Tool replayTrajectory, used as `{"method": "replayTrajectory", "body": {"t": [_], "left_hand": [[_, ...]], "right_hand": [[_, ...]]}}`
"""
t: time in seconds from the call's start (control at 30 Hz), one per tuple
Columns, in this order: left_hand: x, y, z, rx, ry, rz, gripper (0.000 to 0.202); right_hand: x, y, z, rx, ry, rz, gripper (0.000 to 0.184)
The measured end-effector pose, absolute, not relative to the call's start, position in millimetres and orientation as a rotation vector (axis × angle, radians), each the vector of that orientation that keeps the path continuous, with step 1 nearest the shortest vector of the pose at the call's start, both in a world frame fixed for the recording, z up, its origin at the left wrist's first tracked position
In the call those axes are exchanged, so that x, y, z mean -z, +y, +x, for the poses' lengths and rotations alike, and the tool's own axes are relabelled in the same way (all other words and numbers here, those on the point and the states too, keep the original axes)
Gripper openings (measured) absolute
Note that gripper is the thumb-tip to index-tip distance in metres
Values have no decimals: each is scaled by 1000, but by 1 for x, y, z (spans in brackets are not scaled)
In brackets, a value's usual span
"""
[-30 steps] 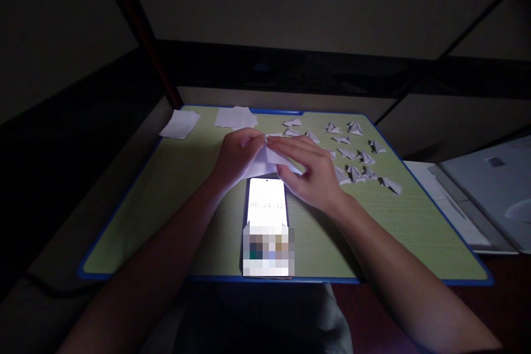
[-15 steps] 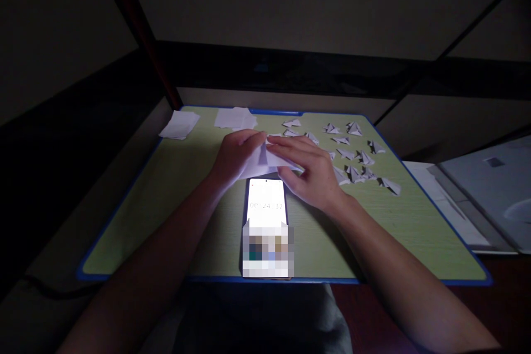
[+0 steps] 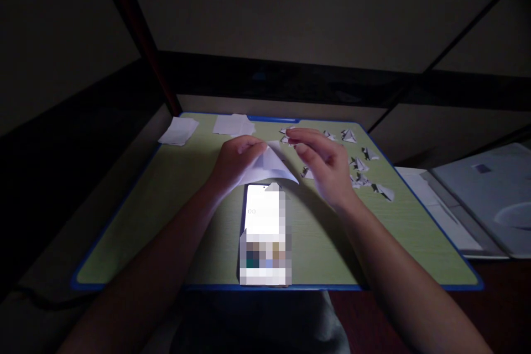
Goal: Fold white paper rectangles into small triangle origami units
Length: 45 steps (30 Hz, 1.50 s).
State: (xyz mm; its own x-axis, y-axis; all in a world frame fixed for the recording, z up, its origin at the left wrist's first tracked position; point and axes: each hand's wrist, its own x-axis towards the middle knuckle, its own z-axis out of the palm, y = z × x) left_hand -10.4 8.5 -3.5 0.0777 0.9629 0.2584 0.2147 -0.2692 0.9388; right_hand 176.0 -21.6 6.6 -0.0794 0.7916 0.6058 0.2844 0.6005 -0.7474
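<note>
Pinching paper [image 3: 274, 165], left hand [image 3: 235, 159] overhangs green table [image 3: 323, 249]; right hand [image 3: 327, 163] loose; wall [image 3: 290, 5] dim, perhaps panelled.

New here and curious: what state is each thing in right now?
Left hand, closed on sheet.
Right hand, partly curled, off the sheet.
Sheet, bent, near edge curving.
Phone, screen lit, face up.
Folded paper pieces, creased, scattered.
Paper stacks, flat, edges uneven.
</note>
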Motion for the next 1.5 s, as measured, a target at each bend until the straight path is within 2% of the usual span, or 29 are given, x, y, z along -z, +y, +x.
{"method": "replayTrajectory", "body": {"t": [0.27,0.77,1.0,1.23,1.43,1.5], "left_hand": [[0,5,-7,-1247,1157,1606,16],[-4,4,-8,-1176,1184,1659,19],[-4,5,-9,-1158,1155,1715,20],[-3,7,-14,-1074,1141,1845,26],[2,9,-12,-1107,1193,1887,23],[4,8,-10,-1123,1204,1917,22]], "right_hand": [[1,-11,173,-1134,-1458,-1005,35],[3,-11,178,-1251,-1502,-1021,34],[3,-11,175,-1417,-1378,-1019,33],[4,-7,181,-1293,-1389,-1031,36],[-3,-12,183,-1083,-1557,-977,58],[-4,-14,181,-1020,-1598,-1021,58]]}}
